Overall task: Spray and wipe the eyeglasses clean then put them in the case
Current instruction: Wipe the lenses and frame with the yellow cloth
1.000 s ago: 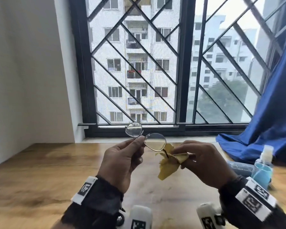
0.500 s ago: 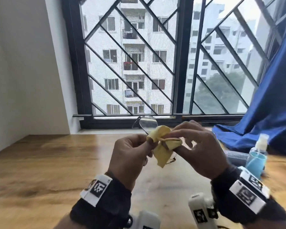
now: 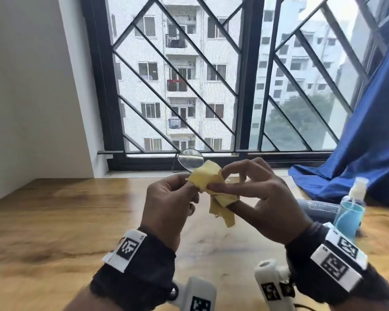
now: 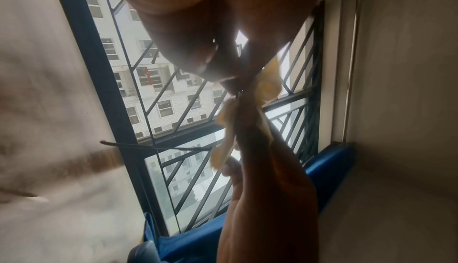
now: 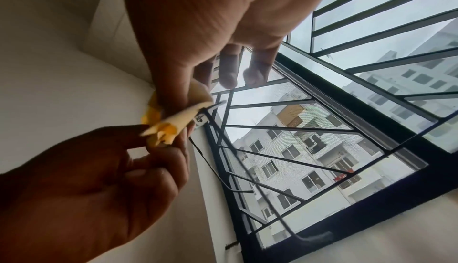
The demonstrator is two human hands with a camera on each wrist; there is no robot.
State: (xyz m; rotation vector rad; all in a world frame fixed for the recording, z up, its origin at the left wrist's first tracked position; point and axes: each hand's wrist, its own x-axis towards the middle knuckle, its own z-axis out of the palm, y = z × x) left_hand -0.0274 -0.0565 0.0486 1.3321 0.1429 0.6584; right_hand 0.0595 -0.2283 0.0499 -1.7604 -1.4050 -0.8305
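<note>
A: Where were the eyeglasses (image 3: 190,159)?
B: Above the wooden table (image 3: 54,221), pinched by the left hand (image 3: 169,207).
A: And the right hand (image 3: 263,203)?
B: It pinched a yellow cloth (image 3: 208,178) over one lens, its other fingers loose.

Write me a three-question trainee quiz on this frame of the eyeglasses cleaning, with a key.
1. True or false: the yellow cloth is folded over one lens of the eyeglasses.
2. Which hand pinches the cloth: (a) left hand, (b) right hand?
3. Fill in: the spray bottle stands on the ____.

Key
1. True; the other lens shows bare above the cloth.
2. b; the left hand holds the glasses near the bridge.
3. table, at the right edge, untouched.
</note>
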